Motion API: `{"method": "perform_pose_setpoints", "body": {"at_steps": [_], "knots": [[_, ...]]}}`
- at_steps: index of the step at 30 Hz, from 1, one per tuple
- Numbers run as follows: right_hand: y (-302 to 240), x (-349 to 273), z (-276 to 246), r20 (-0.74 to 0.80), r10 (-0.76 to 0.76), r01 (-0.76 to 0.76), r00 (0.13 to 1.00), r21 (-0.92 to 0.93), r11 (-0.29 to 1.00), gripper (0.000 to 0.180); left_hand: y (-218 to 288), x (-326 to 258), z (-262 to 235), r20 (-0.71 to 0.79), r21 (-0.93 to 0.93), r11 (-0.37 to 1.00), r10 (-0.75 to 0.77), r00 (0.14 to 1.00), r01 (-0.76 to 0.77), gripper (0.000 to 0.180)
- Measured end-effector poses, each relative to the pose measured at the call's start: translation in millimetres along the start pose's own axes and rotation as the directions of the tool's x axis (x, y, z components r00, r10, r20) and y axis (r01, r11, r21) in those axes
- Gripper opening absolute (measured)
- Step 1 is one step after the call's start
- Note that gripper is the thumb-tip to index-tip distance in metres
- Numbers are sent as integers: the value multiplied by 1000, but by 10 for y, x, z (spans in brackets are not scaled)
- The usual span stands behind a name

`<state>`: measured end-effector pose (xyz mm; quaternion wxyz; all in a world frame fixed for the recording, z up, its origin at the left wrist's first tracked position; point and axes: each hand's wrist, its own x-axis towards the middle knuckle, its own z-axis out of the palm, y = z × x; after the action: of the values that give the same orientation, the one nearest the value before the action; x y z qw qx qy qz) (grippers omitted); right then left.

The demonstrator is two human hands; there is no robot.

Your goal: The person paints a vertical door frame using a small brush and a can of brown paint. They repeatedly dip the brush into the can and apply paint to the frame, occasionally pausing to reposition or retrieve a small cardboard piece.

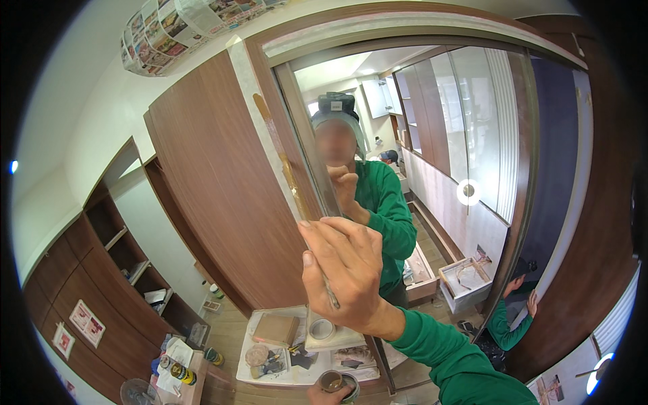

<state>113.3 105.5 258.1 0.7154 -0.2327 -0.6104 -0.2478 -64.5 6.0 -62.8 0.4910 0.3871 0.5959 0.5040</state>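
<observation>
The left hand [324, 395], low and nearest the body, is closed around a small round cup of brown liquid [331, 381]. Above and ahead of it, the right hand [344, 266] pinches a slender, thin-handled tool [331, 293] between thumb and fingers; its upper end is too hidden to make out. Just above those fingertips runs a glossy golden-brown streak [289, 177] along a pale upright strip. Beyond the right hand's knuckles stands a tall framed mirror [432, 128]; to its left, a broad wood-grained brown panel [209, 182]. Farther below the right hand, a white-covered low table [247, 358] bears a flat tan box [275, 330].
</observation>
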Motion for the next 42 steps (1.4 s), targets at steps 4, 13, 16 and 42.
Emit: {"method": "perform_pose_setpoints", "body": {"at_steps": [4,13,16,42], "knots": [[0,-16,-20,10,6,-6,1000,9,1000,42,58,-37,25,-6,20,1000,-14,1000,14,46],[-5,-82,-68,23,20,-20,1000,12,1000,44,110,-87,52,-5,71,997,-11,1000,11,45],[-7,-101,-87,33,25,-26,999,11,1000,44,116,-101,65,-2,64,998,-30,1000,30,44],[62,512,328,-127,-175,172,976,-37,984,42,-127,-77,-55,56,120,991,48,997,-54,51]]}}
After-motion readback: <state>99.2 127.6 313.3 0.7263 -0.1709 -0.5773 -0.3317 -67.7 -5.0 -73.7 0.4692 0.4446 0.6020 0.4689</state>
